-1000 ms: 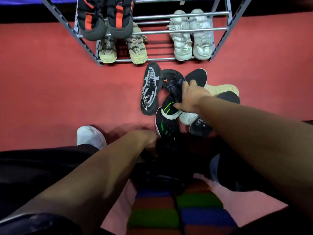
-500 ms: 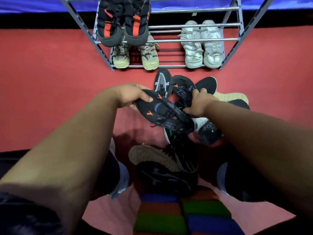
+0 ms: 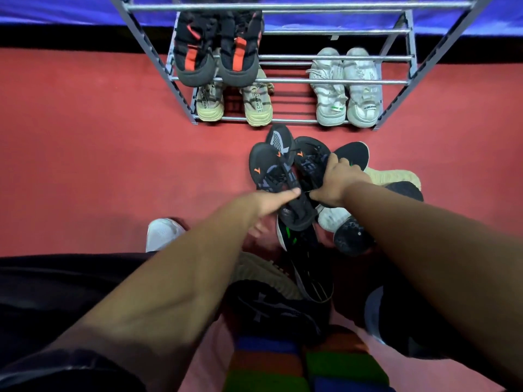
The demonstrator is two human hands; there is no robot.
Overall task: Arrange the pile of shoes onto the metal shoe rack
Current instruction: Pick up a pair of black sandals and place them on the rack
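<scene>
A metal shoe rack (image 3: 334, 81) stands at the top of the view. It carries a black and orange pair (image 3: 218, 52), a beige pair (image 3: 235, 106) and a white pair (image 3: 345, 89). In front of it lies a pile of shoes (image 3: 311, 227) on the red floor. My left hand (image 3: 271, 202) grips a black shoe with orange marks (image 3: 268, 171), toe pointing at the rack. My right hand (image 3: 336, 179) grips its matching black shoe (image 3: 308, 159) beside it. Both shoes are held just above the pile.
A white shoe (image 3: 162, 233) sits alone at the left by my dark trouser leg. A striped coloured mat (image 3: 300, 366) lies at the bottom. More dark and beige shoes (image 3: 271, 295) lie close to me. Red floor spreads left of the pile.
My left hand lifted a black shoe from the pile and turned it from lying crosswise to pointing at the rack, beside the shoe in my right hand. The view has tilted up.
</scene>
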